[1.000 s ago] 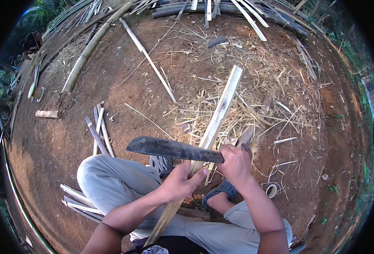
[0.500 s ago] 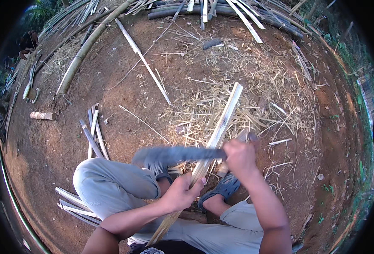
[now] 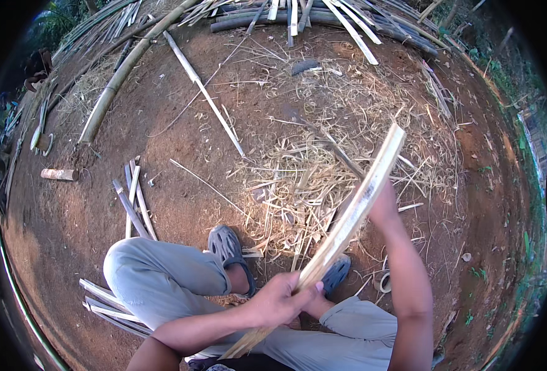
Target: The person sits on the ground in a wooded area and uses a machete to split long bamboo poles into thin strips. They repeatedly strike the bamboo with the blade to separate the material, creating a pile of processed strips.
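Observation:
My left hand is closed round the lower part of a long split bamboo strip, just above my lap. The strip slants up to the right, its pale inner face showing a dark patch, and its lower end rests at my lap. Beyond the strip is my right hand, partly hidden by it and a little blurred. It grips a machete, whose blade appears nearly edge-on, reaching up and left over the shavings. The handle is hidden by the strip and hand.
Curled bamboo shavings heap before my feet. Split strips lie left of my knee, more beside my thigh. A short log piece lies farther left. A bamboo pole and stacked bamboo lie at the back.
The machete has swung from across the strip near my left hand to the far side of it. My right hand has moved forward and right; the strip's top has tipped right.

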